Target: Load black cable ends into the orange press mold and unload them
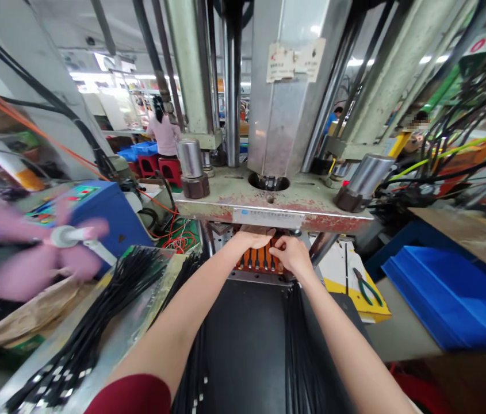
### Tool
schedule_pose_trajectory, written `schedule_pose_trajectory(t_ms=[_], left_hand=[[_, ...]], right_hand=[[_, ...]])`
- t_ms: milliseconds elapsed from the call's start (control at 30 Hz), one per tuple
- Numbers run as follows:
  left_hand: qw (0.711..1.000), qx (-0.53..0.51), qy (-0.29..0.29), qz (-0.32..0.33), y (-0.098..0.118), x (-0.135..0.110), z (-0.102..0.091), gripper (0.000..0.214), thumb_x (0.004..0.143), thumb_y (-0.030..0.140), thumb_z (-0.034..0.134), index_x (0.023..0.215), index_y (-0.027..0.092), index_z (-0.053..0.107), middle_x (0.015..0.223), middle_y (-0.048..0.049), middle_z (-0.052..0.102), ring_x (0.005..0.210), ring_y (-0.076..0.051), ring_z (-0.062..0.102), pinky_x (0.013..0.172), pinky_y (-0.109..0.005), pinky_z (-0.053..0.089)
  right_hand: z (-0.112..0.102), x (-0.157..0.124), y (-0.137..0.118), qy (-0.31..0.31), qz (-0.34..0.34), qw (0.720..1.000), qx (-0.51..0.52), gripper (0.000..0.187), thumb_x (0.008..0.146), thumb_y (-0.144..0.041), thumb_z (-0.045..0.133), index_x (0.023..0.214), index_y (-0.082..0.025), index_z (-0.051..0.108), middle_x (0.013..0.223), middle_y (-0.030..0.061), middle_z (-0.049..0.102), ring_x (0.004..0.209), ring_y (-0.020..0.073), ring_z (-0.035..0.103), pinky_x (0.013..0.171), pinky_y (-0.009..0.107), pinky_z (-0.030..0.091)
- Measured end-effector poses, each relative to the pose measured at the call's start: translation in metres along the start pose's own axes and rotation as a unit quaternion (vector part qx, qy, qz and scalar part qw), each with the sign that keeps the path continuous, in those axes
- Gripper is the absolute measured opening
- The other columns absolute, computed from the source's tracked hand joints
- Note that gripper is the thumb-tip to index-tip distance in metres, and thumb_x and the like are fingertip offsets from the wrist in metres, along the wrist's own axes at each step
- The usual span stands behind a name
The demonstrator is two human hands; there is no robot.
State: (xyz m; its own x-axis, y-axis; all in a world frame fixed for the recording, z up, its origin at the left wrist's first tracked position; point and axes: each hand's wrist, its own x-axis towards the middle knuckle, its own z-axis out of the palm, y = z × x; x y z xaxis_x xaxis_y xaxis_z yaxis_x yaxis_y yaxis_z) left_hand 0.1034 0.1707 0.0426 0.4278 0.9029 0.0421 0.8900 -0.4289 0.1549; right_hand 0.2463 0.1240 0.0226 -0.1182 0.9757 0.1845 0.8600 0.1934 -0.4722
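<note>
In the head view, the two bare hands are far ahead, under the heavy plate (268,207) of a big machine. Below them is an orange block (253,254). In it sits a row of small black pieces (265,263). The row goes from left to right, but each piece is long from near to far.

The left hand (255,240) lies rather flat over the far part of the row. Its fingers point to the right. I cannot tell if they hold anything, as the hand hides what is under it.

The right hand (292,253) is at the right end of the row. Its fingers are curled, with the tips close together like a pinch. What is between them, if anything, is too small to tell. From these fingertips, the black pieces lie to the left and a bit nearer. The right hand is closer to the right-end piece, and the left hand is above the far side of the middle ones. The two hands are just beside each other.

On the near side is a dark board (247,345). A bunch of black cables (298,351) runs down its right side, toward the person. More cables (100,316) lie on a metal table at the left. Green-handled pliers (367,288) lie to the right, near a blue tray (450,299).
</note>
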Motion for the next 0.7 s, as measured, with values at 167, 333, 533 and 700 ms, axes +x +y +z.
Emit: schedule_pose_trajectory(t_ms=[167,333,533,700], left_hand=[[0.999,-0.010,0.034,0.007,0.002,-0.025,-0.002,0.048,0.098,0.043,0.022,0.119,0.019,0.058,0.121,-0.0081,0.062,0.109,-0.021,0.058,0.098,-0.035,0.041],[0.988,0.049,0.137,-0.053,-0.022,-0.133,0.021,0.043,0.099,0.038,0.024,0.120,0.016,0.054,0.120,-0.0116,0.059,0.115,-0.022,0.053,0.099,-0.036,0.040],[0.936,0.134,0.024,-0.326,-0.063,-0.196,0.048,0.031,0.091,0.033,0.039,0.097,0.010,0.059,0.092,-0.0158,0.066,0.087,-0.030,0.065,0.069,-0.037,0.050],[0.943,0.051,0.045,-0.326,-0.070,-0.190,0.034,0.035,0.094,0.040,0.038,0.092,0.017,0.065,0.085,-0.0108,0.069,0.086,-0.027,0.066,0.071,-0.032,0.047]], right_hand=[[-0.008,-0.012,0.007,0.054,-0.024,0.998,-0.001,0.016,0.082,-0.032,0.063,0.088,-0.017,0.063,0.086,0.0076,0.066,0.086,0.0225,0.061,0.075,0.030,0.042],[-0.014,-0.082,0.056,-0.006,0.014,0.994,-0.105,0.026,0.093,-0.037,0.047,0.078,-0.019,0.059,0.075,0.0078,0.065,0.072,0.0240,0.063,0.063,0.030,0.040],[0.005,-0.133,0.084,-0.160,0.042,0.982,-0.092,0.022,0.089,-0.034,0.052,0.073,-0.021,0.060,0.072,0.0049,0.067,0.076,0.0254,0.066,0.061,0.030,0.037],[0.009,-0.129,0.079,-0.115,0.069,0.988,-0.070,0.026,0.090,-0.039,0.047,0.077,-0.022,0.062,0.077,0.0052,0.068,0.078,0.0264,0.066,0.061,0.032,0.039]])
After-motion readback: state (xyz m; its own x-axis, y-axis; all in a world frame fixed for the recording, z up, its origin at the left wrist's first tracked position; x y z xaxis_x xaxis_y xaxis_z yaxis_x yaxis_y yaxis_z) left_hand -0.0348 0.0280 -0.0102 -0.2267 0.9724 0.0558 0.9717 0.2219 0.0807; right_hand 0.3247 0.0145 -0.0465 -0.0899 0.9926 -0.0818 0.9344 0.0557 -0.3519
